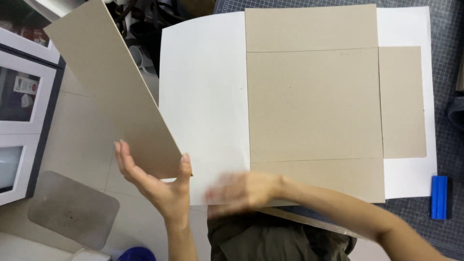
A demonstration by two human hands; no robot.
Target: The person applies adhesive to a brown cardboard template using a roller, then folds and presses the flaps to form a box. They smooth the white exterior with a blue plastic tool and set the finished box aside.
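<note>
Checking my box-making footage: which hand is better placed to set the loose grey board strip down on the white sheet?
Probably left: the left hand already holds the grey board strip at its lower end, beside the white sheet. The right hand is blurred.

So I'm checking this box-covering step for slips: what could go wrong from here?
The left hand holds the loose grey board tilted by one corner; it could slip or drop askew. The right hand, blurred, sweeps over the white sheet, which overhangs the cutting mat and could shift or crease.
</note>
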